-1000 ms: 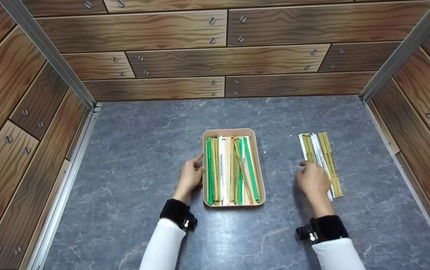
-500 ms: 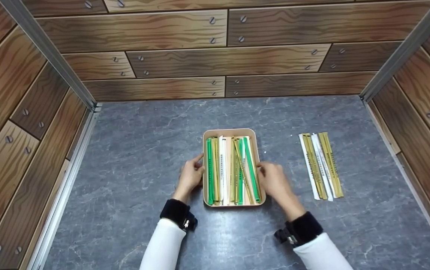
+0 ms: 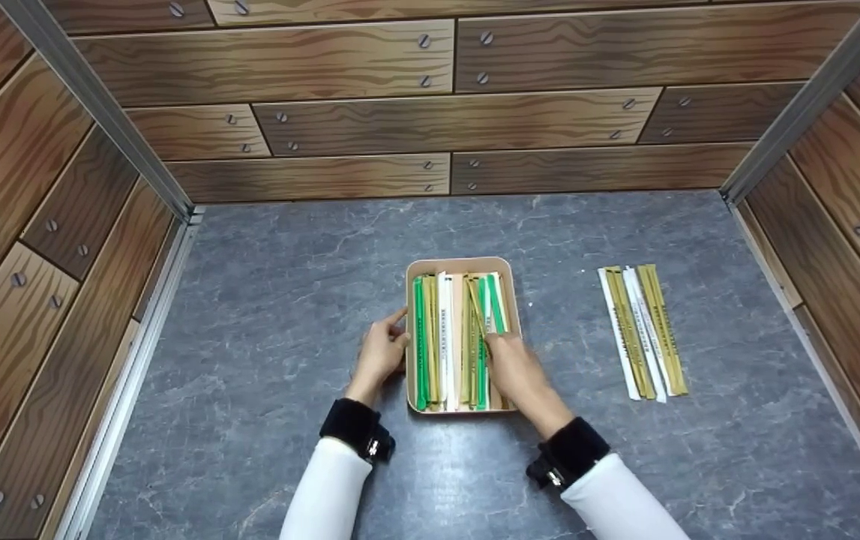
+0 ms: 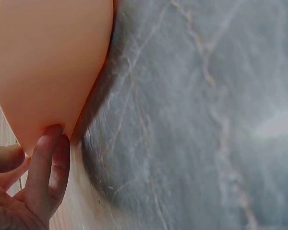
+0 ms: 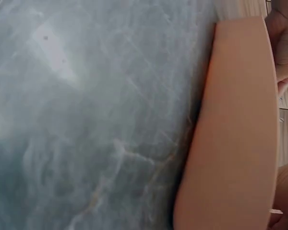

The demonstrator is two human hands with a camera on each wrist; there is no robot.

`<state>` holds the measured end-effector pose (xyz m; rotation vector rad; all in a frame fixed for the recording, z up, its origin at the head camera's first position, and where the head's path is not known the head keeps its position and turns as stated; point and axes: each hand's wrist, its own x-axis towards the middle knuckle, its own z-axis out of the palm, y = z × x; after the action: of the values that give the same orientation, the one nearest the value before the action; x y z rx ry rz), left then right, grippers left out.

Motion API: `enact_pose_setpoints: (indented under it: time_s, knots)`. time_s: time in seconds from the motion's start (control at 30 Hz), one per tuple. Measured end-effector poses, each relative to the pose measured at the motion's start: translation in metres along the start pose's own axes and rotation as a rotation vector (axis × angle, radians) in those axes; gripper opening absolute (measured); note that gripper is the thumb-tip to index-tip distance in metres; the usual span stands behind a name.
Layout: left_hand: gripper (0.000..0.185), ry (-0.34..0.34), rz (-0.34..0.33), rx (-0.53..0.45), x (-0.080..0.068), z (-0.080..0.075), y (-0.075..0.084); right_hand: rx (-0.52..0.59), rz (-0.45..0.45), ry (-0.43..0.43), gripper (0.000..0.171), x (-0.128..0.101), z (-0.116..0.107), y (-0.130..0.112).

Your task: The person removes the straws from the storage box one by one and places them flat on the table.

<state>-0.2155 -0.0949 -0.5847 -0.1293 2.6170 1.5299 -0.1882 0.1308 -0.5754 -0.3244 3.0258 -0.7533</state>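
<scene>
A tan tray (image 3: pixel 459 265) holds green (image 3: pixel 420 341), gold (image 3: pixel 465 341) and white wrapped straws (image 3: pixel 444 337) lying lengthwise. My left hand (image 3: pixel 382 351) grips the tray's left side; in the left wrist view its fingers (image 4: pixel 44 163) press the outer wall and the thumb meets the rim. Over the tray's right half, my right hand (image 3: pixel 517 371) reaches in and pinches a slanted gold straw (image 3: pixel 477 307), hiding its lower part and the straws beneath. In the right wrist view, the tray wall covers most of the right hand (image 5: pixel 285 191).
To the right of the tray, a row of white and gold wrapped straws (image 3: pixel 639 334) lies on the grey marbled tabletop (image 3: pixel 287 262). Wood-patterned walls (image 3: pixel 444 124) enclose the back and both sides.
My right hand has moved left from the row of straws, past the tray's right edge, and into the tray at the slanted gold straw. My left hand has stayed put.
</scene>
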Motion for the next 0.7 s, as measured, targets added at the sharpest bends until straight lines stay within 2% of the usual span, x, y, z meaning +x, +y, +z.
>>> enact_pose_setpoints:
  time_s: [0.23, 0.5, 0.7]
  knots:
    - [0.049, 0.012, 0.012, 0.012, 0.000, 0.000, 0.000, -0.028, 0.013, -0.001, 0.024, 0.002, 0.004, -0.001]
    - [0.050, 0.013, -0.007, -0.009, -0.001, 0.001, 0.000, 0.038, 0.057, 0.002, 0.027, 0.001, 0.001, 0.001]
    - [0.050, 0.014, -0.002, -0.002, 0.000, 0.001, -0.001, 0.117, 0.121, 0.005, 0.035, -0.001, -0.012, -0.003]
